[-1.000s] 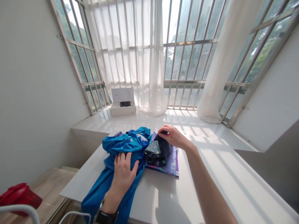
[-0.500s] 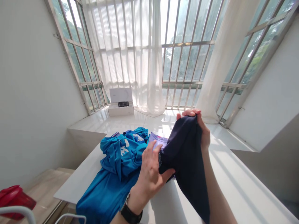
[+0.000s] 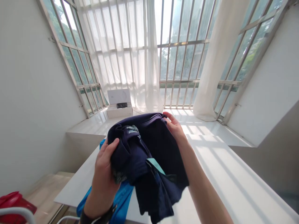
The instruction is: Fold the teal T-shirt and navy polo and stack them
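Observation:
A dark navy garment [image 3: 161, 140] hangs bunched between my two hands above the white table [image 3: 210, 174]. Its left side is gathered in my left hand [image 3: 104, 168], thumb on top and fingers behind the cloth. My right hand [image 3: 174, 124] pinches the upper right edge. Patterned fabric and a pale teal strip [image 3: 156, 165] show in the folds. Beneath and behind it lies blue clothing [image 3: 123, 199], mostly covered from view. On my left wrist is a dark watch [image 3: 98, 217].
An open white box [image 3: 120, 112] with a black device [image 3: 121, 105] stands on the window ledge [image 3: 86, 126]. Sheer curtains [image 3: 149, 77] hang before the barred windows. At lower left are a red item [image 3: 16, 205] and a white curved tube [image 3: 21, 211].
My left hand has moved left and taken hold of the navy garment. My right hand has shifted left. The cloth is spread wider and now covers most of the blue clothing.

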{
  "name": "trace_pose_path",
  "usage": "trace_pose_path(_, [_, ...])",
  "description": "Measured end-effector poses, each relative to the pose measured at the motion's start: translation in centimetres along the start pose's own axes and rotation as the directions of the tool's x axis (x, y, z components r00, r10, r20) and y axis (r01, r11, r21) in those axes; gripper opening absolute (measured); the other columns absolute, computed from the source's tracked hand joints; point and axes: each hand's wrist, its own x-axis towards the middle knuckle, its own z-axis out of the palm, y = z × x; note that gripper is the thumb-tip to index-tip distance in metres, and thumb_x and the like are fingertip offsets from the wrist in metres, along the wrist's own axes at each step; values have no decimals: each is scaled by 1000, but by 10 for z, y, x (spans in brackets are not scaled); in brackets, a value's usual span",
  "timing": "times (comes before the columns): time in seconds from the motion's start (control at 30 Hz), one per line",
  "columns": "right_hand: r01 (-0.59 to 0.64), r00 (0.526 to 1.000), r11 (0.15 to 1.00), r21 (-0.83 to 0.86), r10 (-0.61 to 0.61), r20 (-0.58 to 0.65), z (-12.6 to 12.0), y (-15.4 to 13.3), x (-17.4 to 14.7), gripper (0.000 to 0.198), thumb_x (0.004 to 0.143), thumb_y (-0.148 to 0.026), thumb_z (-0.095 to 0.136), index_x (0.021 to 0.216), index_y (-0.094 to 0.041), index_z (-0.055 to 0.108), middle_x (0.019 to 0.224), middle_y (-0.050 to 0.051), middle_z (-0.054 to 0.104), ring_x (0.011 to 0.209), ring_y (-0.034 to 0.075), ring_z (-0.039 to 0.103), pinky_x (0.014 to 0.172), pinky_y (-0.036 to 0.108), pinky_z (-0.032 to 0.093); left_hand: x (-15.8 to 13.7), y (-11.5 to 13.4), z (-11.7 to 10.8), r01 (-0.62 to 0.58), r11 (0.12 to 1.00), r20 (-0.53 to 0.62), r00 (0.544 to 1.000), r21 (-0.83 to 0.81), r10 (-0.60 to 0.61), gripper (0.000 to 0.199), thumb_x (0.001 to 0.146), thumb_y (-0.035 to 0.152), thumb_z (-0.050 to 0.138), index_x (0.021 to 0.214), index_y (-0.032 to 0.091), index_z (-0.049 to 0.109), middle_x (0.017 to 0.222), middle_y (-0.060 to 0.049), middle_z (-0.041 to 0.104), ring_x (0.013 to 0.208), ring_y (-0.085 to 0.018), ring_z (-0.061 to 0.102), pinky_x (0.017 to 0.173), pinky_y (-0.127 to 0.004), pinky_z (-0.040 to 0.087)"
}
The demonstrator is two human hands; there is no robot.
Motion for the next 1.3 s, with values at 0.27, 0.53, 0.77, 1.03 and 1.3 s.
trace_pose_path(0.27, [97, 904, 387, -917, 351, 244, -41, 52, 6, 35, 95, -28, 56, 129, -21, 62, 137, 14, 60, 117, 25, 65, 104, 39, 49, 54, -18, -55, -156, 914, 27, 987, 376, 157, 61, 77, 49, 75, 130, 22, 60, 108, -5, 74, 99, -27, 73, 88, -38, 61])
trace_pose_path(0.53, [-8, 774, 146, -989, 627, 86, -67, 80, 9, 75, 70, -38, 85, 139, -21, 61, 139, 15, 65, 126, 33, 62, 99, 35, 51, 87, -129, -102, -345, 125, 258, 857, 930, 446, 70, 87, 52, 60, 140, 7, 52, 145, -28, 49, 136, -46, 47, 107, -63, 44])
trace_pose_path(0.77, [38, 738, 69, -997, 670, 75, -54, 72, 8, 75, 62, -45, 89, 130, -21, 68, 130, 14, 70, 115, 35, 67, 87, 36, 54, 68, -135, -90, -481, -163, 505, 843, 862, 185, 77, 81, 54, 72, 146, 21, 53, 146, -18, 54, 134, -44, 45, 110, -63, 36])
trace_pose_path(1.03, [72, 751, 112, -991, 647, 128, -51, 61, 10, 10, 71, -29, 80, 74, -22, 72, 76, 0, 71, 73, 19, 66, 61, 25, 46, 77, -137, -83, -540, -166, 564, 805, 825, 186, 60, 83, 31, 67, 141, 21, 57, 138, -14, 58, 128, -40, 50, 107, -58, 41])
trace_pose_path(1.3, [286, 942, 453, -845, 27, 333, -42, -7, 2, 27, 99, -36, 48, 95, -21, 70, 84, 3, 70, 74, 19, 61, 68, 31, 47, 75, -153, -95, -544, 0, 393, 606, 839, 691, 62, 91, 37, 65, 143, 15, 40, 153, -24, 32, 149, -43, 29, 117, -62, 34])
